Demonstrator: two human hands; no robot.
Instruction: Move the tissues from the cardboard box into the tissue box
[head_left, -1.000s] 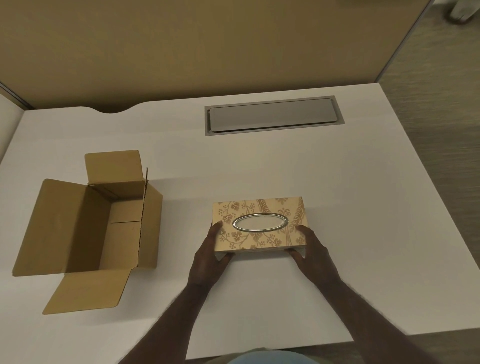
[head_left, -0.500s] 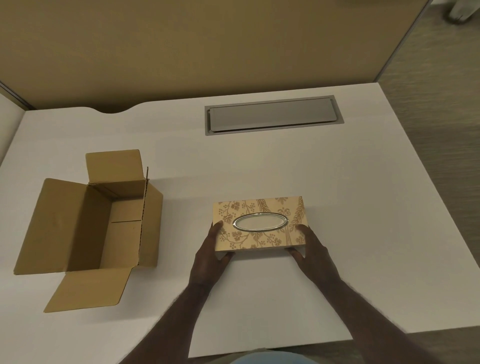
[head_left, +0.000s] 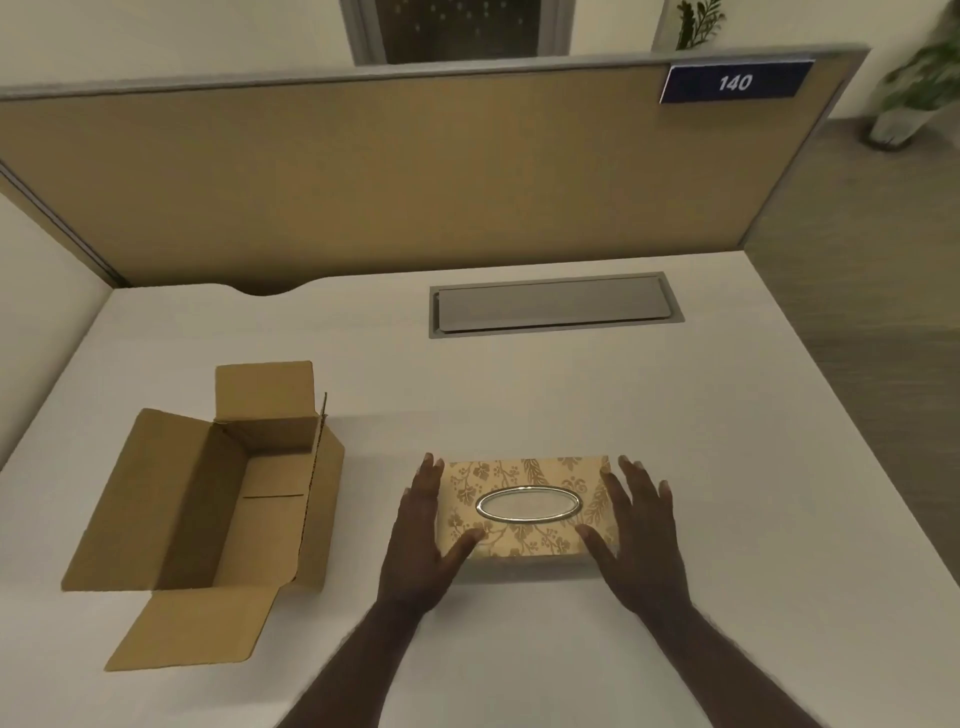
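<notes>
The tan floral tissue box with a silver oval opening lies flat on the white desk, near the front. My left hand lies along its left side and my right hand along its right side. Both have fingers spread and straight, thumbs resting on the box's near top corners. The brown cardboard box stands to the left with its flaps folded out, and its inside shows only bare cardboard. No tissues are visible anywhere.
A grey cable hatch is set into the desk behind the tissue box. A tan partition with a blue "140" sign closes the far edge. The desk's right edge drops to the floor, where a potted plant stands.
Both hands have slid forward from the near corners along the tissue box's sides, and their fingers have spread. The view has tilted up, showing the partition top.
</notes>
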